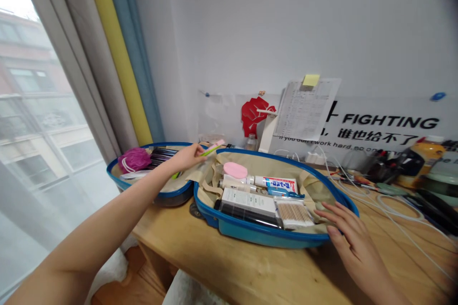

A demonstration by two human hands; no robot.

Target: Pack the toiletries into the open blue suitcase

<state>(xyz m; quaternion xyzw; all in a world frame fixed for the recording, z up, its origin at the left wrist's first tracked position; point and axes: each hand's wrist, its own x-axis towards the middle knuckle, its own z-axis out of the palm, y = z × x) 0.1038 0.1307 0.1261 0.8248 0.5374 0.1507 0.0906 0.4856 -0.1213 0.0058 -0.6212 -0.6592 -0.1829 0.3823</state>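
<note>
A blue hard-shell case (272, 237) with a beige lining lies spread open on the desk. My left hand (189, 156) is closed on a slim pink-and-green stick (213, 148), held above the hinge between the halves; its exact kind is unclear. At the right end of the case my right hand (348, 228) is open, fingers spread over the rim. The right half holds a pink oval case (235, 170), a toothpaste tube (277, 183), a blue tube (284, 192), a white printed box (248, 200), a black box (246, 216) and a pack of cotton swabs (293, 213).
In the case's left half sit a purple bath puff (134, 160) and dark slim items (161, 157). White cables (397, 205), pens and an orange bottle (424, 159) crowd the desk (229, 267) at right. Papers (307, 109) stand against the wall; curtains (118, 52) hang left.
</note>
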